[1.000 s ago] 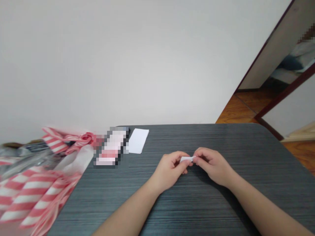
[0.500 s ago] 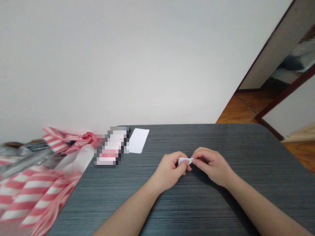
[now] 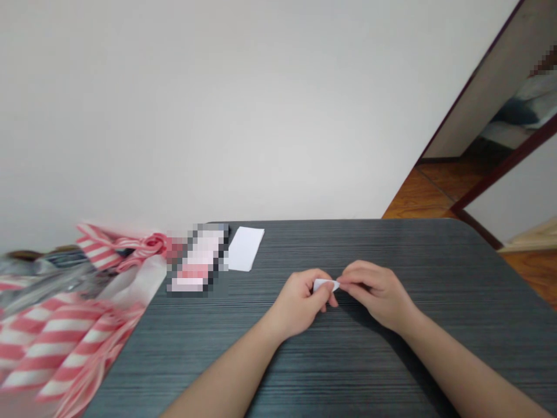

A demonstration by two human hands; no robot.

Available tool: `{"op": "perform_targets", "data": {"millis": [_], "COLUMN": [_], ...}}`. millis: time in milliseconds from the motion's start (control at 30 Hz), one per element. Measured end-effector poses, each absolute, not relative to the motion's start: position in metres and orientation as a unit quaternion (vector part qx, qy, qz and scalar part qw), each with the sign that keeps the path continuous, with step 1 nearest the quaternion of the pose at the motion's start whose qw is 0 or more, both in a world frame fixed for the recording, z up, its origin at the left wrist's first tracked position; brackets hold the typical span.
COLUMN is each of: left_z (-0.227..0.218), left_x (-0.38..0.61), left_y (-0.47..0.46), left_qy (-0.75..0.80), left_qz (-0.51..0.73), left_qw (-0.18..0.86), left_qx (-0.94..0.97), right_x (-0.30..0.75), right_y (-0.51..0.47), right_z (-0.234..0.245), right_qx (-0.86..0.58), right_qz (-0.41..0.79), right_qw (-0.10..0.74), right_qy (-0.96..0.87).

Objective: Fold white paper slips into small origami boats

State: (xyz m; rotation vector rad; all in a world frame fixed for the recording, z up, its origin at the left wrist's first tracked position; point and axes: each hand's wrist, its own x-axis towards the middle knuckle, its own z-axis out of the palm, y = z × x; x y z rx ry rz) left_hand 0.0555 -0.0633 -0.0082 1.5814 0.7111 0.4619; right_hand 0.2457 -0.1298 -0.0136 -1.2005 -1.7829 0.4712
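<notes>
A small folded piece of white paper point(image 3: 325, 284) is pinched between my two hands just above the dark grey table point(image 3: 391, 360). My left hand point(image 3: 302, 302) curls its fingers round the paper's left end. From the right, my right hand point(image 3: 374, 293) pinches the other end with thumb and fingertips. Both hands meet near the middle of the table, and most of the paper is hidden by the fingers.
A flat white sheet of paper point(image 3: 245, 248) lies near the table's far edge. Beside it is a pixelated pink and white object point(image 3: 198, 261). Red-and-white striped plastic bags point(image 3: 65, 325) crowd the left edge. A wall stands behind, with a doorway and wooden floor at the right.
The paper looks shorter and more rounded now, and the fingertips of both hands have closed in a little on it. The arms have barely shifted.
</notes>
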Motion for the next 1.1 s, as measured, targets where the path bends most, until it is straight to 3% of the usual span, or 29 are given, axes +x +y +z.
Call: {"op": "perform_targets", "data": {"millis": [633,833,1100], "left_z": [-0.0084,-0.0114,-0.0095], "left_x": [0.0571,0.0564,0.055], "left_y": [-0.0619,-0.0617,-0.0632], "left_qy": [0.297,0.312,0.309], "left_qz": [0.199,0.198,0.201], "left_qw": [0.68,0.656,0.606], "left_qx": [0.64,0.658,0.705], "right_x": [0.249,0.2458,0.2429], "right_y": [-0.1322,-0.1335,-0.1304], "right_z": [-0.0146,-0.0144,-0.0079], "right_qx": [-0.425,-0.507,-0.559], "right_qz": [0.099,0.176,0.265], "right_qw": [0.399,0.414,0.353], "right_qy": [-0.806,-0.735,-0.702]}}
